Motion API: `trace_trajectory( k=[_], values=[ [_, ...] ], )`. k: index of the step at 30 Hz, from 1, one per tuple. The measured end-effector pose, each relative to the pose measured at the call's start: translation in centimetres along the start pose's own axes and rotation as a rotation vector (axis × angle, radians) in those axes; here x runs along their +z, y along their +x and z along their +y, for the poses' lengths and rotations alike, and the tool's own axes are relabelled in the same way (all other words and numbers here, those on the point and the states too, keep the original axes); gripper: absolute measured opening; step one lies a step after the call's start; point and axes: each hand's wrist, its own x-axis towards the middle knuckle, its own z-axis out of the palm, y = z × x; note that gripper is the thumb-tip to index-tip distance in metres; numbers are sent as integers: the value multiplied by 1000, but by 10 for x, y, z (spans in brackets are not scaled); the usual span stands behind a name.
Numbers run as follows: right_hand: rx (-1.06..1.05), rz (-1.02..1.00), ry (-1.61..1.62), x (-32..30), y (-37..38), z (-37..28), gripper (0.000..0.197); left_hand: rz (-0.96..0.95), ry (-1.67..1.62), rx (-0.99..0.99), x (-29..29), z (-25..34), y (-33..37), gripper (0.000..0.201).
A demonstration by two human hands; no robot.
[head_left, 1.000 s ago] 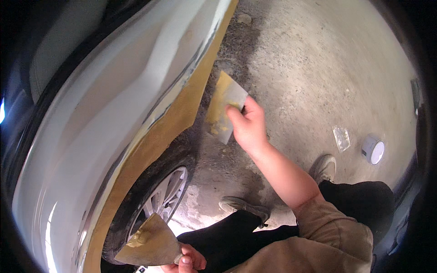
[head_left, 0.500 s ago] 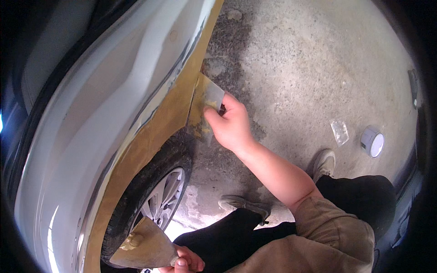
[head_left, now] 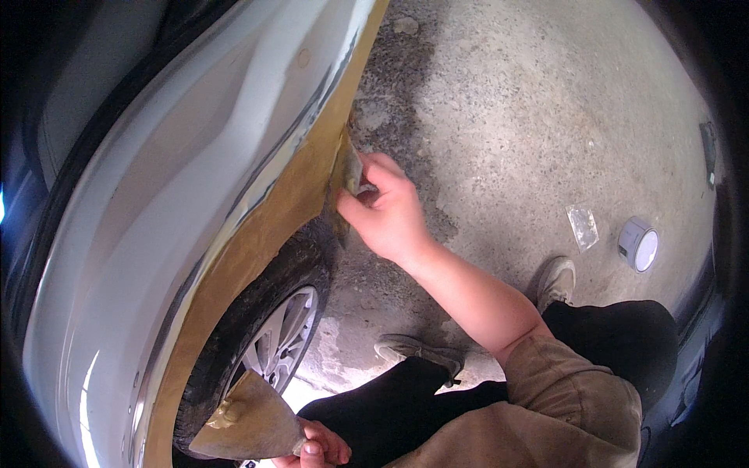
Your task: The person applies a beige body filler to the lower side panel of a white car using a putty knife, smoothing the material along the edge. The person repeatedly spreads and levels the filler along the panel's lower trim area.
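My right hand (head_left: 390,207) is closed on a thin, putty-smeared spreader (head_left: 351,173). I press its edge to the yellow-brown filler band (head_left: 269,210) on the car's lower body panel, just above the wheel. The spreader stands nearly edge-on to me, so most of its face is hidden. Low in the view, my left hand (head_left: 321,444) grips a wide putty knife (head_left: 253,427) by its narrow end. A yellowish lump of putty (head_left: 225,413) sits on the blade, which is held in front of the tyre.
The silver-white car body (head_left: 156,179) fills the left side. Below its arch is the wheel (head_left: 285,327). On the concrete floor (head_left: 499,93) to the right lie a clear plastic packet (head_left: 582,227) and a round can (head_left: 638,244). My shoes (head_left: 557,281) are nearby.
My right hand has shifted slightly left and turned the spreader from flat-on to nearly edge-on against the panel. My left hand and the putty knife stay about where they were.
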Motion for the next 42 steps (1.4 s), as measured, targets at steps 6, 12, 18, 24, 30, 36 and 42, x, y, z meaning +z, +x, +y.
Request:
trace_trajectory(
  k=[6, 12, 18, 24, 30, 36, 42],
  values=[
    [-140, 62, -57, 13, -11, -10, 62, -32, 22, 37, -3, -4, 3, 23],
    [-82, 208, -30, 3, -23, -3, 30, -29, -5, 41, -5, -4, 2, 24],
    [-9, 162, -18, 2, -20, 8, 28, -35, -19, 49, -7, -7, 1, 25],
    [20, 77, -9, 4, -18, 9, 28, -37, -9, 70, -4, -6, 0, 27],
    [36, 39, 3, 5, -19, 8, 30, -26, -22, 61, 0, -4, 0, 28],
    [-25, 22, -29, 10, -17, 4, 40, -24, -13, 32, -2, -4, -1, 27],
    [-112, 67, -39, 20, -33, 0, 57, -44, -3, 50, -3, -6, 0, 26]
  ],
)
